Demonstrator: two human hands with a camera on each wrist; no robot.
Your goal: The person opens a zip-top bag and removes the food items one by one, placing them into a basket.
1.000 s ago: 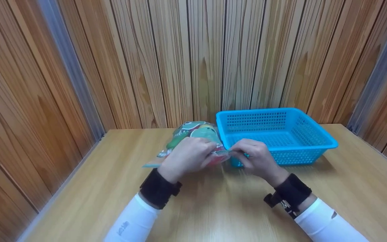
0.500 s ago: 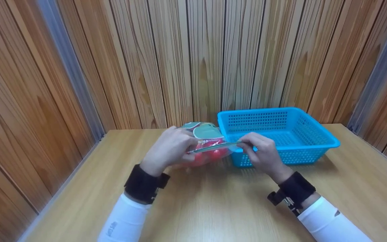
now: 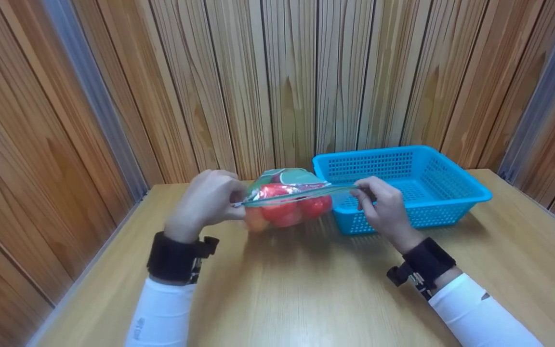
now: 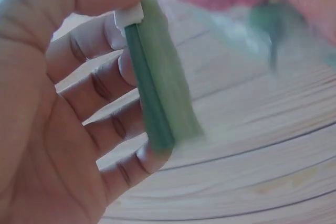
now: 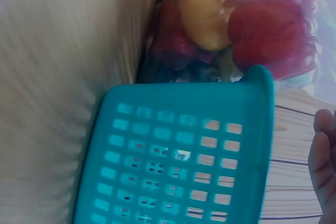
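Note:
A clear zip bag [image 3: 301,177] with a green printed panel is stretched between my two hands, its zip edge toward me. Inside are red rounded pieces [image 3: 280,212]; the right wrist view also shows a yellow piece [image 5: 203,13]. My left hand [image 3: 205,202] pinches the left end of the zip, where a white slider [image 4: 129,17] sits by the thumb on the green zip strip [image 4: 149,87]. With thumb and fingers, my right hand [image 3: 384,207] pinches the zip's right end, close by the basket's near left corner.
A blue perforated basket [image 3: 417,212] stands on the wooden table [image 3: 297,294] to the right, beside the bag. Wood-panelled walls [image 3: 287,82] rise behind the table and along both sides.
My left hand has moved left along the zip to its far end. The zip edge is now drawn out straight, and the red contents show more. My right hand has shifted slightly right.

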